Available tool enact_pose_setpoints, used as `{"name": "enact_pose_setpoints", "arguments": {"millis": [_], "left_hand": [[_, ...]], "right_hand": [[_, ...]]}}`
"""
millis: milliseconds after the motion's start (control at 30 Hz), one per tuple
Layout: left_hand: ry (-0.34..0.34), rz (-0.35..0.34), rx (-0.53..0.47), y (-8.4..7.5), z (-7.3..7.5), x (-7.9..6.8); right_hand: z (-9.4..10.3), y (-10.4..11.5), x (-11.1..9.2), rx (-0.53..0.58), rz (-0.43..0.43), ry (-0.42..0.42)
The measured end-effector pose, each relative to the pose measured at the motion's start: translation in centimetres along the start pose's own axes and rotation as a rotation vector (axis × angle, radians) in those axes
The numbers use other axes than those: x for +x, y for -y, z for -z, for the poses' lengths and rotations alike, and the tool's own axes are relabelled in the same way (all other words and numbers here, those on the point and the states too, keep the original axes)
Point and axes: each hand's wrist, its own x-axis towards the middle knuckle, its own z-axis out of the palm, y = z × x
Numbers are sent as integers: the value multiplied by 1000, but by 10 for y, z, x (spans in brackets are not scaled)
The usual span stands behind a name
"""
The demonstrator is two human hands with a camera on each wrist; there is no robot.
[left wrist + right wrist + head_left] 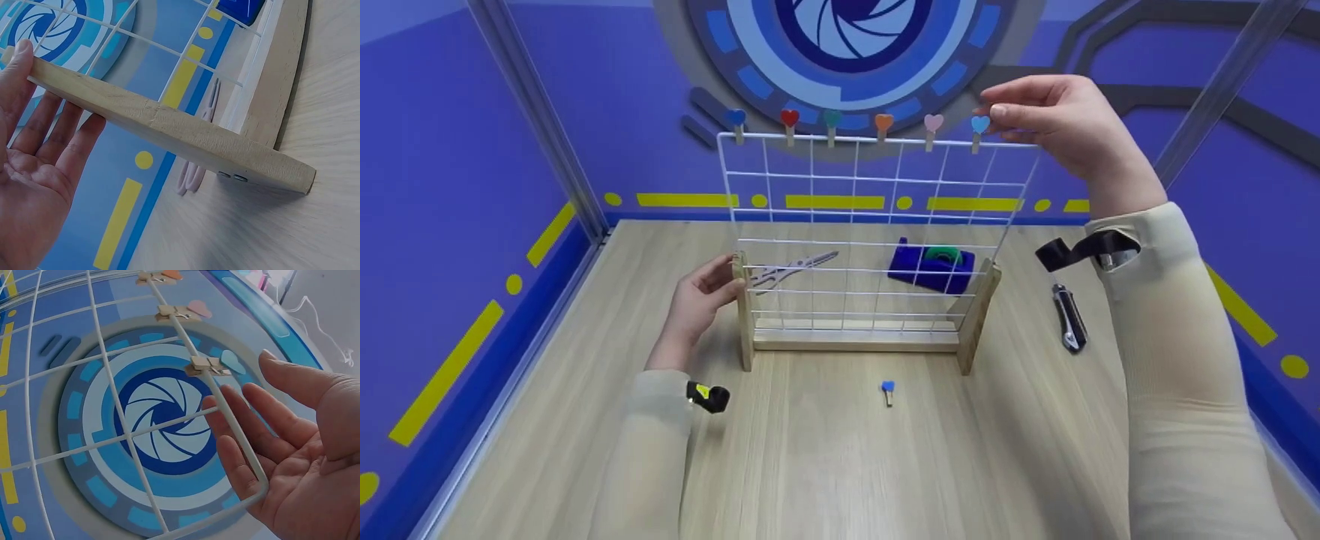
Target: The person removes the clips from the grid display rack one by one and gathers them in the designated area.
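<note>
A white wire grid (877,182) stands upright in a wooden base (855,346). My left hand (694,304) grips the top of the base's left wooden post (152,118), thumb on one side and fingers on the other. By the grid's top right corner is my right hand (1061,120), thumb apart from the fingers, holding nothing. Beside its fingertips, a clothespin with a light blue heart (232,361) is clipped on the top wire. Further left along that wire sit clothespins with pink (934,124), orange (883,122), green (832,118), red (790,118) and dark blue hearts (736,117).
A blue-heart clothespin (889,388) lies on the table in front of the base. Behind the grid are scissors (795,268) and a blue tape dispenser (911,266) with green tape. A utility knife (1069,319) lies at the right. Blue panels enclose the table.
</note>
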Motion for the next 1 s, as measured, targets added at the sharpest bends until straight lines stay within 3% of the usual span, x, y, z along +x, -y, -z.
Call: {"name": "enact_pose_setpoints", "arguments": {"millis": [233, 367, 900, 1000], "left_hand": [[-2, 0, 3, 0, 0, -1], [-4, -11, -6, 0, 0, -1], [-7, -2, -5, -1, 0, -1], [-5, -5, -8, -1, 0, -1]], "right_hand": [[-4, 2, 2, -154, -107, -13], [-7, 1, 3, -219, -126, -29], [-13, -5, 0, -139, -29, -110], [-14, -5, -1, -77, 7, -127]]}}
